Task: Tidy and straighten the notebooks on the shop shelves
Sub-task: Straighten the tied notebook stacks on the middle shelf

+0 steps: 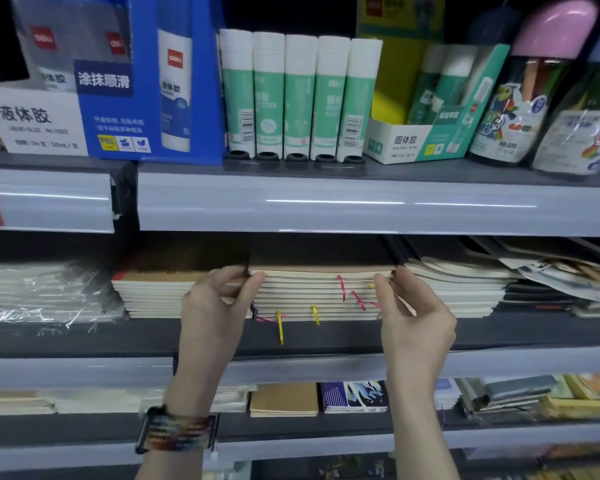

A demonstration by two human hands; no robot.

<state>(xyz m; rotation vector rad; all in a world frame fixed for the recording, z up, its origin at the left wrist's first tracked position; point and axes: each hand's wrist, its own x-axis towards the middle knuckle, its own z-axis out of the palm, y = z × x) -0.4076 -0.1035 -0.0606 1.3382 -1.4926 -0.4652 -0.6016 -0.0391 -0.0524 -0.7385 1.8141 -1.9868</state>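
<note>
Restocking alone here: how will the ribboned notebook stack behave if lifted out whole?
Probably heavy: the notebook stack is many books deep. Likely to slip apart, being loose thin books; the left hand and right hand grip its ends. Dangling ribbons may snag.

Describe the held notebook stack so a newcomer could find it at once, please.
Find the row of green-and-white glue sticks on the upper shelf. Directly below, on the middle shelf, a kraft-covered notebook stack sits between the left hand and right hand. Only it has pink and yellow ribbons dangling in front.
</note>
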